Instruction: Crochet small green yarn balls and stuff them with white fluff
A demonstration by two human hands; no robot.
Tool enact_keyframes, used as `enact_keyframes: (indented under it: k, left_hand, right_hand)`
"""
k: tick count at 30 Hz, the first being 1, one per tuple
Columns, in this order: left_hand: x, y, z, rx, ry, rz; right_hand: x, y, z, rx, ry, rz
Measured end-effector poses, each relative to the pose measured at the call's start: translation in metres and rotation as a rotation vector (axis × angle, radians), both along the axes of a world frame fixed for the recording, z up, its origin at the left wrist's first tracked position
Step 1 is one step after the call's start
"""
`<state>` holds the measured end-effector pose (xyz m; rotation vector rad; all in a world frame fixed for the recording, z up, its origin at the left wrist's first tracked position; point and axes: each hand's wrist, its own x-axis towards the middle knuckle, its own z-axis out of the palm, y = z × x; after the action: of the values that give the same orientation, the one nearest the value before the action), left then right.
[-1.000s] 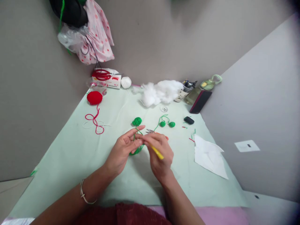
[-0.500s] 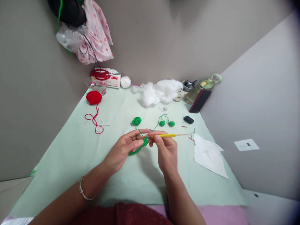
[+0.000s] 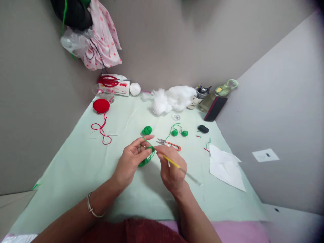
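Observation:
My left hand (image 3: 131, 158) pinches a small piece of green crochet work (image 3: 151, 149), with green yarn running over the raised index finger. Closed around the yellow handle of a crochet hook (image 3: 172, 161), my right hand (image 3: 174, 170) brings its fingertips right up to the work. The hook's tip is hidden at the fingers, and its thin metal rear end points down to the right. Loops of green yarn (image 3: 144, 163) hang below the left hand. Just beyond the right hand lie thread snips (image 3: 174, 145) with orange handles. A green yarn ball (image 3: 146, 130) rests behind the left hand.
Two small green crocheted balls (image 3: 185, 133) with yarn tails lie beyond the snips. White stuffing (image 3: 174, 99) is heaped at the back. Red yarn (image 3: 101, 106) sits at the left, a white cloth (image 3: 225, 165) and a black case (image 3: 203, 129) at the right.
The hook has swung from nearly level to slanting, its rear end now lower right. My right hand has dropped and shifted slightly left, uncovering the snips. The left hand has moved slightly left.

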<state>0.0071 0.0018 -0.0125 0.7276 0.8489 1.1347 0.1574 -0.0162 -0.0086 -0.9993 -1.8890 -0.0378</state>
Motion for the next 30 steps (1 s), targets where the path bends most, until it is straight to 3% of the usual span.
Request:
enact_keyframes:
  k: [3,5,8,10,12,16,20,23,26,28,30]
  left_hand:
    - [0.002,-0.002,0.001,-0.057,-0.092,-0.025]
    - [0.000,0.000,0.003,-0.155,-0.178,-0.120]
    - [-0.004,0.003,0.004,-0.256,-0.279,-0.208]
    - [-0.007,0.005,0.004,-0.238,-0.290,-0.199]
    - [-0.007,0.006,0.004,-0.184,-0.257,-0.210]
    - [-0.005,0.003,0.007,-0.072,-0.146,-0.178]
    - [-0.002,0.001,0.010,-0.074,-0.112,-0.081]
    - [-0.002,0.003,0.007,-0.187,-0.237,-0.155]
    - [-0.005,0.006,0.004,-0.272,-0.338,-0.204]
    - [-0.005,0.007,0.003,-0.247,-0.325,-0.181]
    - [-0.004,0.006,0.004,-0.181,-0.235,-0.160]
  right_hand:
    - [-0.002,0.002,-0.005,0.115,-0.130,-0.045]
    - [-0.001,0.002,-0.005,0.102,-0.031,-0.022]
    - [0.002,0.000,0.001,-0.127,0.363,0.041]
    - [0.004,0.001,0.007,-0.313,0.618,0.087]
    - [0.003,0.002,0.011,-0.430,0.743,0.128]
    - [-0.003,0.003,0.008,-0.446,0.599,0.081]
    - [-0.006,-0.001,-0.003,-0.185,0.308,0.026]
    - [-0.003,-0.003,-0.006,-0.055,0.160,0.013]
    - [0.002,0.000,0.001,-0.196,0.395,0.013]
    - [0.004,0.002,0.007,-0.359,0.625,0.041]
    - [0.004,0.004,0.011,-0.476,0.721,0.096]
